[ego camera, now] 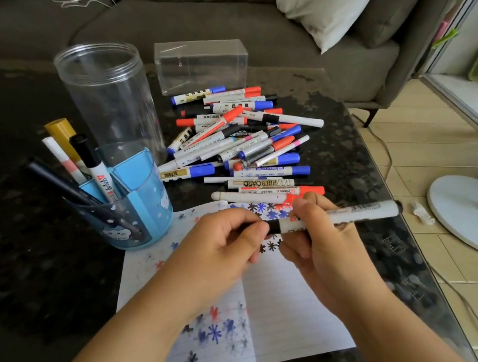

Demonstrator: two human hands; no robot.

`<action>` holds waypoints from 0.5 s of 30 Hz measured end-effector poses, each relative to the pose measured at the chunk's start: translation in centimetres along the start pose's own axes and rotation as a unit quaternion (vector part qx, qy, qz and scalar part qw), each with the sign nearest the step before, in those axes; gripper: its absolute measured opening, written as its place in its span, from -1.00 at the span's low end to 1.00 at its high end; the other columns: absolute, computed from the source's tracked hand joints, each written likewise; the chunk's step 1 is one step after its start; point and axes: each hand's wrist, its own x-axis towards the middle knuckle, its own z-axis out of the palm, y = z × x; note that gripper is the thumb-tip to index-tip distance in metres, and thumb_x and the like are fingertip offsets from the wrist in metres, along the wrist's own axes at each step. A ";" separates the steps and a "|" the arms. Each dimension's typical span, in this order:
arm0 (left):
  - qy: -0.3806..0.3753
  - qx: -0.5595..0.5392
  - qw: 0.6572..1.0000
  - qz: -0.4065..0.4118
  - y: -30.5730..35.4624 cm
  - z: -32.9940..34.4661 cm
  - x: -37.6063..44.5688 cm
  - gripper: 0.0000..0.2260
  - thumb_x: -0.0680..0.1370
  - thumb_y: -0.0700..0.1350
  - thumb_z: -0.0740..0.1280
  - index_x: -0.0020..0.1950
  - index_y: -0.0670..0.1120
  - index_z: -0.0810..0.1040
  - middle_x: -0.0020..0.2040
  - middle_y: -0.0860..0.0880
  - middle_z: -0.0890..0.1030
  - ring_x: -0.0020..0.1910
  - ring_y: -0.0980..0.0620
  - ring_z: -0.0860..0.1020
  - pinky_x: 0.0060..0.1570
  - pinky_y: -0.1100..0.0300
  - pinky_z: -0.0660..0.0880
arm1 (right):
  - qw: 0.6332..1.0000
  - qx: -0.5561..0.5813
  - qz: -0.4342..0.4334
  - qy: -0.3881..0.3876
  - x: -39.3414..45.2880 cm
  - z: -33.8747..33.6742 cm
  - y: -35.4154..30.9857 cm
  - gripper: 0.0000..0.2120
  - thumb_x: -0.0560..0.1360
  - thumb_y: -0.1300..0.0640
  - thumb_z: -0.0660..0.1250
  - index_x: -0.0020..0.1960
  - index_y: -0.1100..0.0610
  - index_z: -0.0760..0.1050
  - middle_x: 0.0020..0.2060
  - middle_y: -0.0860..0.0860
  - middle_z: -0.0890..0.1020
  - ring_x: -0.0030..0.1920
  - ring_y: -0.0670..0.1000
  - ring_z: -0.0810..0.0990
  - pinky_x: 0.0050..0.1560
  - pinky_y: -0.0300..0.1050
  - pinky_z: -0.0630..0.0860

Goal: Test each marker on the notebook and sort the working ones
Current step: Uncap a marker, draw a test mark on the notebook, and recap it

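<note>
Marker (341, 216), a slim white cylinder, is pinched by right hand (322, 239); left hand (225, 244) grips its black cap above lined notebook (293, 311) on speckled dark table (361, 163).

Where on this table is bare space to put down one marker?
Bare tabletop lies right of the marker pile, toward the table edge, and at far left beside the blue pen holder. The lower right notebook page is unmarked. It is crowded between the clear jar, clear box and pile.
</note>
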 end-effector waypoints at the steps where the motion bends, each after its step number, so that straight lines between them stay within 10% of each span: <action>1: 0.020 -0.007 1.000 -0.002 0.1 -0.1 0.0 -0.86 0.54 -0.05 0.26 -0.16 -0.03 0.57 -0.42 0.09 0.51 -0.47 0.17 0.40 -0.33 0.18 0.42 | 1.000 0.013 0.023 0.004 -0.1 0.2 0.0 -0.73 0.52 0.14 0.30 -0.26 0.26 0.33 -0.53 0.04 0.25 -0.52 -0.05 0.16 -0.49 -0.23 0.23; 6: 0.133 -0.041 0.990 0.005 0.9 -2.2 0.0 -0.96 0.48 -0.12 0.37 -0.17 -0.02 0.61 -0.41 0.10 0.56 -0.45 0.14 0.46 -0.31 0.21 0.41 | 0.982 -0.113 0.147 0.032 -1.1 0.5 -0.9 -0.64 0.43 -0.12 0.30 -0.14 0.21 0.49 -0.49 0.01 0.52 -0.50 -0.11 0.38 -0.44 -0.26 0.40; 9: 0.178 0.028 0.983 0.016 1.6 -3.7 -0.8 -0.95 0.45 -0.07 0.41 -0.20 0.00 0.62 -0.35 0.06 0.61 -0.37 0.14 0.54 -0.31 0.19 0.45 | 0.879 -0.473 -0.025 0.056 -1.6 0.8 -1.9 -0.82 0.46 -0.09 0.35 -0.17 0.01 0.48 -0.52 -0.07 0.49 -0.51 -0.15 0.39 -0.39 -0.24 0.38; 15: 0.219 0.111 0.969 0.027 2.9 -6.1 -5.2 -0.95 0.43 -0.01 0.39 -0.20 0.04 0.61 -0.32 0.11 0.61 -0.30 0.21 0.56 -0.26 0.27 0.45 | 0.736 -0.631 -0.190 -0.152 -1.1 6.4 -2.6 -0.68 0.48 -0.08 0.35 0.22 -0.20 0.44 -0.20 -0.18 0.45 -0.18 -0.24 0.43 -0.19 -0.42 0.36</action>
